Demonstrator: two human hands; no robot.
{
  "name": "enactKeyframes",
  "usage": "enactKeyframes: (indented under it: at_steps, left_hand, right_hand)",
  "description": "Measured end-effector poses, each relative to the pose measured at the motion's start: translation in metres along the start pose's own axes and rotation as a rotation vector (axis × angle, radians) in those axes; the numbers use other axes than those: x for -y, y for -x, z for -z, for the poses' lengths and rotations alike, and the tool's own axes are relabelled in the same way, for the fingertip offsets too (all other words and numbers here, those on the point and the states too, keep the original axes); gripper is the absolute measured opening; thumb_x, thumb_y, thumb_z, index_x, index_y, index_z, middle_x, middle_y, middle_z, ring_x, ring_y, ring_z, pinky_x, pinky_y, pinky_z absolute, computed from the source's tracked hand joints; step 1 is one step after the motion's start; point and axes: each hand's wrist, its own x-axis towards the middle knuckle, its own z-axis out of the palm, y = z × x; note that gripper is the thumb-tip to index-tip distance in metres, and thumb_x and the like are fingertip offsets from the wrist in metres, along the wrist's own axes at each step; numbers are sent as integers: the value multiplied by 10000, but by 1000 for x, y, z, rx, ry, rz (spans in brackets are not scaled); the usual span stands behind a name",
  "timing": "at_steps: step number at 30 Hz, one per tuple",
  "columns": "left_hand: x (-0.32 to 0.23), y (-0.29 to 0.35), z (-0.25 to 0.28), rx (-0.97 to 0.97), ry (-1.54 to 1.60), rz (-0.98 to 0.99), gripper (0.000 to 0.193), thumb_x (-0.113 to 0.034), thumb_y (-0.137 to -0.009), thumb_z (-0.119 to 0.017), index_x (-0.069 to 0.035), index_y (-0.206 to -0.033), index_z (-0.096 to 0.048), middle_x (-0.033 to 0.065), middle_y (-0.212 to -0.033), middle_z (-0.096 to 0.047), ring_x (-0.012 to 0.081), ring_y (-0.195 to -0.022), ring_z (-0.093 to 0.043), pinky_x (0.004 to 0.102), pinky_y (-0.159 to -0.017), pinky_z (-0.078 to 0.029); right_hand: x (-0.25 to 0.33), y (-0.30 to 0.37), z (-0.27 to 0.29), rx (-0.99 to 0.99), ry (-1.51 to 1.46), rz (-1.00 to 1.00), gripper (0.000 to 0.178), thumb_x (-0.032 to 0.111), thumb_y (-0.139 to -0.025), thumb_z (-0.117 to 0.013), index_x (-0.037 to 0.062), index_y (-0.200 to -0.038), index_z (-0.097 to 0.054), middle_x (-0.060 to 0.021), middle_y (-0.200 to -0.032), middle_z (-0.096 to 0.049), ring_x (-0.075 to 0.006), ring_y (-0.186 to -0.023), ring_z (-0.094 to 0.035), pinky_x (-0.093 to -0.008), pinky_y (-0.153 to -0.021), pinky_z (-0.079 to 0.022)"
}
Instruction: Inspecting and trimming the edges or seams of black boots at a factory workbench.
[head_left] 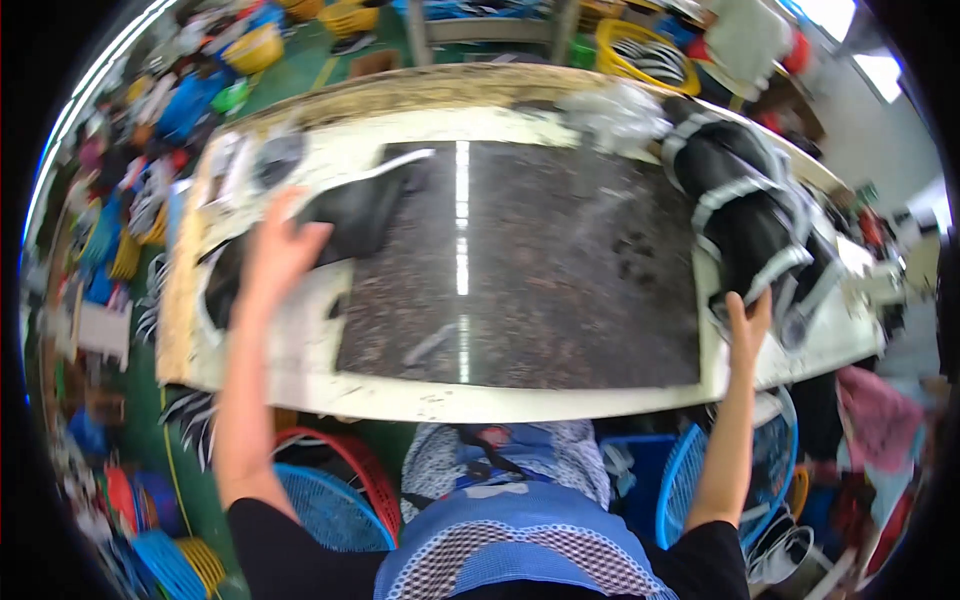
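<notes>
My left hand (pixel 277 255), somewhat blurred, is over a flat black piece (pixel 350 218) with a white edge strip, at the left of the table. Its thumb and fingers are spread, and part of the piece is hidden under the hand and wrist. On the right lies a pile of black pieces with white edging (pixel 745 210), overlapping one another. At the pile's near end is my right hand (pixel 746 325), thumb and fingers apart, fingertips at the lowest edge. Between the hands a dark, speckled rectangular board (pixel 530 270) lies on the white tabletop (pixel 480 402).
Crumpled clear plastic (pixel 618 115) sits at the far right of the board. Blue baskets (pixel 330 510) and a red basket (pixel 365 470) stand below the near table edge. Beyond the far edge are a yellow basket (pixel 648 55) and another person (pixel 750 45).
</notes>
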Motion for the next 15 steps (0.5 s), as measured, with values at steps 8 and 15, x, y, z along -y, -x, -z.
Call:
enactKeyframes:
  at_steps: [8,15]
  left_hand:
    - [57,-73,8,384,-166,-166,990,-393,-653,-825,-23,-1428,-332,214,-1468,-336,293,-1382,-305,351,-1119,-234]
    - [31,-63,44,366,-29,-186,697,-308,-610,-844,37,-1148,-568,118,-1038,-609,230,-981,-561,331,-908,-423]
  right_hand:
    - [88,32,-76,261,152,166,132,-10,-812,-644,15,-939,-668,-89,-812,-600,-164,-650,-559,-258,-581,-444]
    - [66,1,-86,565,455,357,143,38,-791,-648,19,-931,-670,-126,-890,-603,-321,-809,-604,-388,-710,-482]
